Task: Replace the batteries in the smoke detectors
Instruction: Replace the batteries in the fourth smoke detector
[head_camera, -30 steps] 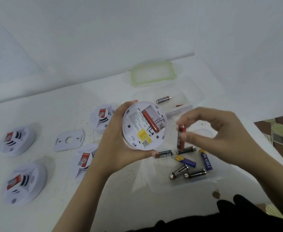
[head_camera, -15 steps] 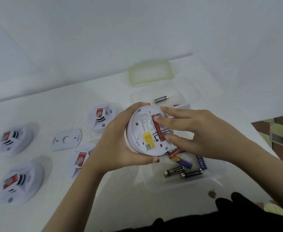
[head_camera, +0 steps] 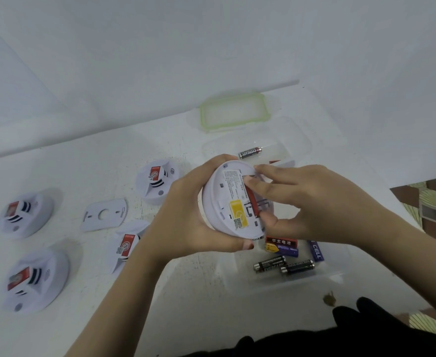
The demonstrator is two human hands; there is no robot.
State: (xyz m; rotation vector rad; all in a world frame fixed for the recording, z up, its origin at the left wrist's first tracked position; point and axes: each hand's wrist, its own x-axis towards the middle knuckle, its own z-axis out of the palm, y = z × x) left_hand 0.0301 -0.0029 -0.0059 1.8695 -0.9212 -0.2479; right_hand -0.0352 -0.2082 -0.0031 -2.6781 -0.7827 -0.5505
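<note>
Smoke detectors sit all over the white desk [head_camera: 186, 300]: four rest face-up on the left side [head_camera: 23, 215] [head_camera: 35, 279] [head_camera: 157, 181] [head_camera: 128, 243], and a fifth [head_camera: 224, 202] is held up above the desk's middle with its back turned to the person. Behind it stand a clear tub [head_camera: 299, 140] and a green-rimmed lid [head_camera: 233, 112]. A second clear tub [head_camera: 315, 282] sits nearer, holding loose batteries [head_camera: 269, 264]. A flat mounting plate [head_camera: 105, 213] lies among the resting detectors.

The left hand [head_camera: 186, 217] is wrapped round the held detector's rim, thumb underneath. The right hand [head_camera: 315, 202] is curled over the open battery bay, with forefinger and thumb pinching the ends of a red battery [head_camera: 251, 199] that lies in the slot.

To me this looks like the seating step: a battery being pressed home. Next, I'd expect a firm push until both ends meet the contacts, a check of polarity, then the mounting plate fitted back on.
</note>
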